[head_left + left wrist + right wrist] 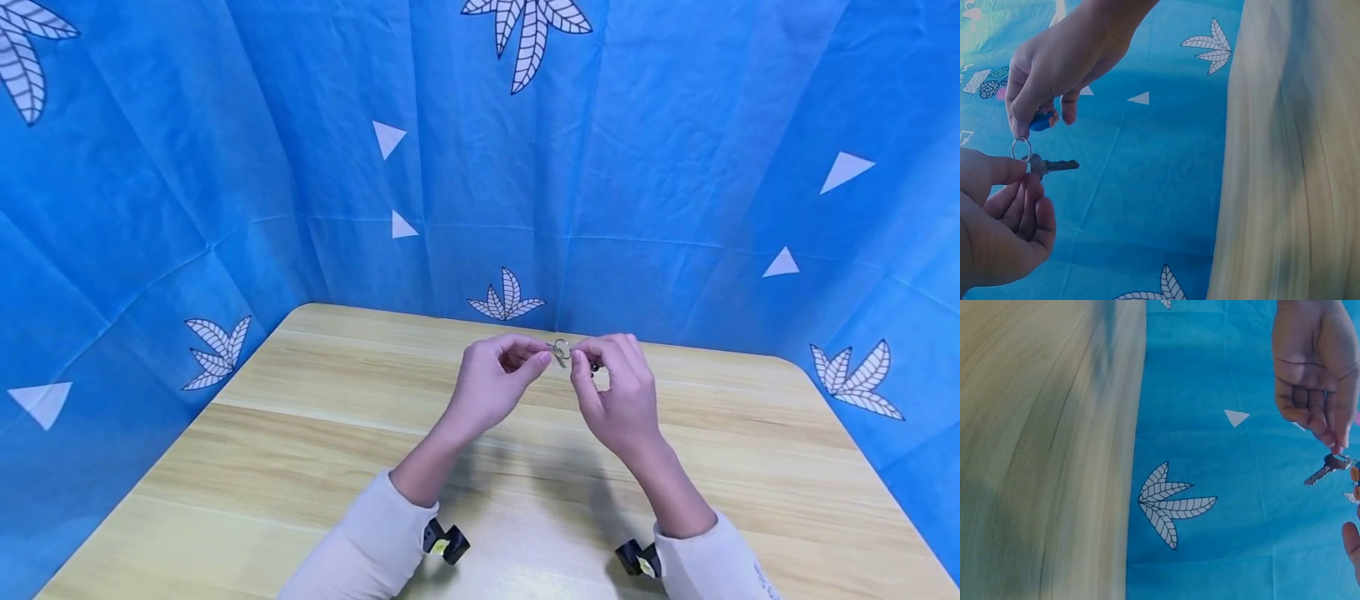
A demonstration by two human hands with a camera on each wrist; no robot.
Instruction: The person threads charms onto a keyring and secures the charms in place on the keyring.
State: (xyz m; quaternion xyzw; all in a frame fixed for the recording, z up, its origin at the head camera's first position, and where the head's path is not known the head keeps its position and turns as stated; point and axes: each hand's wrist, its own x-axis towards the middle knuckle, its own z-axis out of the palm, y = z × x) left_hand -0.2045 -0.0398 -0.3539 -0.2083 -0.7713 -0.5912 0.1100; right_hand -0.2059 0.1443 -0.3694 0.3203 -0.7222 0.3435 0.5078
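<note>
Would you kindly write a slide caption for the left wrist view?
The left hand pinches a key and the right hand grips a metal ring, before a blue leaf-printed cloth.

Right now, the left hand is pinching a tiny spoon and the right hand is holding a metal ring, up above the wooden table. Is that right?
Almost! It isn't a spoon but a key: the left wrist view shows its notched edge. The left hand is pinching that key and the right hand is holding a metal ring, up above the wooden table.
</note>
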